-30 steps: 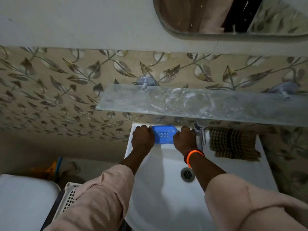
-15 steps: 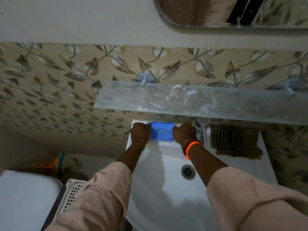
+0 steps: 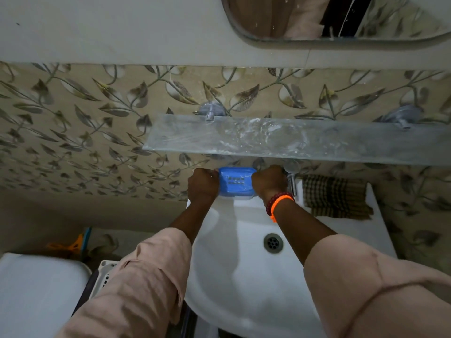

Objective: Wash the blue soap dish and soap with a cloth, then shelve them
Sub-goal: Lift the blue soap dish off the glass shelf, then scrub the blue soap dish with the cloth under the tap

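Head view: blue soap dish [image 3: 235, 182] sits centre frame, just below the glass shelf [image 3: 292, 140], over the back edge of the white sink [image 3: 231, 264]. Left hand [image 3: 203, 185] grips its left end, fingers curled round it; right hand [image 3: 268, 182] grips the right end the same way. Dish is level, slotted face toward the camera. Can't tell whether soap is inside, nothing of it shows. Right wrist has an orange band [image 3: 278, 206] & dark red beads next to it. Both arms in pink sleeves, lower frame.

Tap [image 3: 291, 176] is just right of the right hand, partly hidden. Checked cloth [image 3: 334, 196] lies on the sink ledge, right of centre, apart from both hands. Drain [image 3: 273, 243] shows in the basin btwn the forearms, nearer the right one. Shelf is streaked w/ white marks, held by two wall brackets. Mirror [image 3: 329, 18] at upper right. White basket [image 3: 102, 272] & a white lid at lower left; orange item on the floor at left.
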